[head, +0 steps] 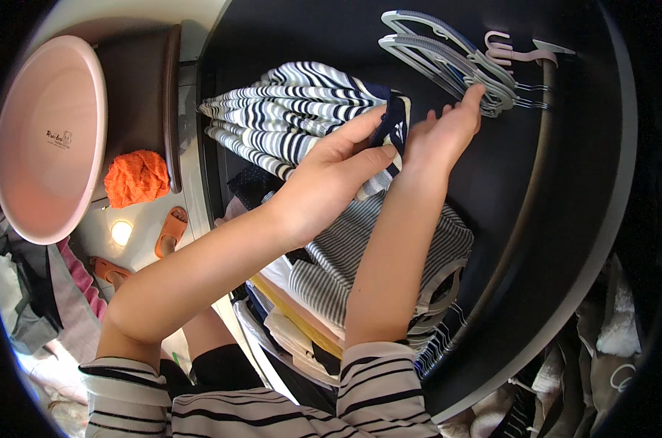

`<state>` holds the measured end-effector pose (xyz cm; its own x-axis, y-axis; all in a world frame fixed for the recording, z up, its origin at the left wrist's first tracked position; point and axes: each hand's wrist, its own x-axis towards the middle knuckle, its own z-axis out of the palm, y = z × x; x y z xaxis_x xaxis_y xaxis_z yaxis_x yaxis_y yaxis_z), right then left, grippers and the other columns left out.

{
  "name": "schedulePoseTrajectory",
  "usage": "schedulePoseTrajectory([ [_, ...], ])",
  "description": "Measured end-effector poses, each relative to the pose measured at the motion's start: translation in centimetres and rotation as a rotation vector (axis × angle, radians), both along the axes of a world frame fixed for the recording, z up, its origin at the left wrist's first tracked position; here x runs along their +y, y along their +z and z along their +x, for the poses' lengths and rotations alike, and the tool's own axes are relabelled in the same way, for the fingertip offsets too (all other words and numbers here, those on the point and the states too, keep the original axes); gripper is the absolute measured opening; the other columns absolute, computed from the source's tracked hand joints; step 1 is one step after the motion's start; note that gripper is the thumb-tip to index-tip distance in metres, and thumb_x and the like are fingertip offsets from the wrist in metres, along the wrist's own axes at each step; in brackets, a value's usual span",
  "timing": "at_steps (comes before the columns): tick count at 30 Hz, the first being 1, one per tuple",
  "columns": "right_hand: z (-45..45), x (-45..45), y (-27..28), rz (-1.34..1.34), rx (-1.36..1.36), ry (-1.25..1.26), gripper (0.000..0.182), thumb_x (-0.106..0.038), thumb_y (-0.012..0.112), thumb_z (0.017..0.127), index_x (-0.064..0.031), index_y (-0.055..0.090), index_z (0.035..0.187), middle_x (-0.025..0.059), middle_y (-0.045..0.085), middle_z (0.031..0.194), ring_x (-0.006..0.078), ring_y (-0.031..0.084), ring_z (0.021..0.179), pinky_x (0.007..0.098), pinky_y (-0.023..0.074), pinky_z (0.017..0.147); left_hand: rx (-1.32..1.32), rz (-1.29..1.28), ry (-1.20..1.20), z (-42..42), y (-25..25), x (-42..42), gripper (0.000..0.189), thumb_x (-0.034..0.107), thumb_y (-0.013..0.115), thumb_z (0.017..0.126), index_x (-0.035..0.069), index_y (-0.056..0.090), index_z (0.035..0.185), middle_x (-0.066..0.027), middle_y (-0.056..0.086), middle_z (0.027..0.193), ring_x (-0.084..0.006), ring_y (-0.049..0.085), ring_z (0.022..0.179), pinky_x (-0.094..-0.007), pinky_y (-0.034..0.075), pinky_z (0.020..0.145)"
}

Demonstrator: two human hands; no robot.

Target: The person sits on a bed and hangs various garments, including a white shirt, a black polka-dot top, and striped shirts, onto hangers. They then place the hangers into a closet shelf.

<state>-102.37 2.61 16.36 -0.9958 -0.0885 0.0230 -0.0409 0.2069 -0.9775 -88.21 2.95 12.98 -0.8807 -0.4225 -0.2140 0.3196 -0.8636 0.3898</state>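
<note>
My left hand (336, 164) grips the dark neck edge of a striped knit garment (265, 112), thumb on one side and fingers on the other. The garment hangs bunched towards the left, its folds in white, grey and navy. Close to that neck edge, my right hand (445, 131) is raised with its index finger extended. The fingertip overlaps several grey clothes hangers (445, 55) on a rail (533, 180); whether it touches them I cannot tell. Beneath my forearms hangs a grey-and-white striped top (347, 241) among other clothes.
A pale pink hook (519, 55) sits at the rail's end. Left of the dark wardrobe are a pink plastic basin (49, 175), a brown seat (136, 93) and a crumpled orange cloth (136, 179). More clothes lie at lower left; others hang at lower right (571, 356).
</note>
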Motion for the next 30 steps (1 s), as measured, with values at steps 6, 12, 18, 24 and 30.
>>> schedulePoseTrajectory([
  [6, -4.1, -2.6, 0.1, -0.167, -0.027, -0.052, 0.083, -0.020, 0.064, 0.088, -0.0094, 0.006, 0.146, 0.0215, 0.026, 0.147, 0.0305, 0.031, 0.135, 0.0446, 0.0172, 0.115, 0.001, -0.027, 0.021, -0.5, -0.3, -0.2, 0.041, 0.004, 0.051, 0.093, 0.004, 0.050, 0.134, 0.0002, 0.057, 0.121, -0.0077, 0.050, 0.109, -0.0236, 0.035, 0.099],
  [12, -6.6, -1.2, -1.6, -0.274, -0.014, -0.050, 0.075, 0.001, 0.059, 0.081, -0.0053, 0.017, 0.143, 0.0140, 0.051, 0.118, 0.0203, 0.051, 0.100, 0.0318, 0.0396, 0.090, -0.001, 0.023, 0.002, 0.2, -0.5, -0.9, 0.039, 0.004, 0.052, 0.093, 0.004, 0.051, 0.132, -0.0002, 0.059, 0.119, -0.0080, 0.051, 0.109, -0.0241, 0.036, 0.099],
  [18, -5.6, 0.4, -1.2, -0.172, 0.065, -0.126, 0.046, -0.004, 0.050, 0.084, -0.0010, 0.045, 0.129, 0.0054, 0.053, 0.092, 0.0111, 0.045, 0.074, 0.0257, 0.0390, 0.067, 0.006, 0.046, 0.010, 1.1, -0.7, -0.5, 0.040, 0.005, 0.052, 0.093, 0.005, 0.051, 0.133, 0.0000, 0.059, 0.120, -0.0079, 0.052, 0.108, -0.0241, 0.036, 0.099],
  [24, -3.7, 1.3, 0.1, -0.119, 0.186, -0.072, 0.051, -0.005, 0.047, 0.083, -0.0009, 0.041, 0.134, 0.0042, 0.052, 0.091, 0.0103, 0.043, 0.073, 0.0254, 0.0380, 0.065, -0.018, 0.044, -0.044, 2.2, -1.0, 0.1, 0.041, 0.004, 0.051, 0.093, 0.005, 0.050, 0.134, 0.0007, 0.058, 0.120, -0.0074, 0.051, 0.108, -0.0235, 0.037, 0.097],
  [30, -0.3, 4.6, -0.7, -0.115, 0.144, -0.045, 0.053, -0.002, 0.047, 0.083, -0.0035, 0.040, 0.135, -0.0026, 0.042, 0.079, 0.0066, 0.037, 0.067, 0.0238, 0.0337, 0.061, -0.070, 0.061, -0.054, 4.4, -1.2, 0.9, 0.044, 0.003, 0.051, 0.093, 0.006, 0.048, 0.137, 0.0008, 0.057, 0.121, -0.0078, 0.049, 0.108, -0.0242, 0.035, 0.099],
])
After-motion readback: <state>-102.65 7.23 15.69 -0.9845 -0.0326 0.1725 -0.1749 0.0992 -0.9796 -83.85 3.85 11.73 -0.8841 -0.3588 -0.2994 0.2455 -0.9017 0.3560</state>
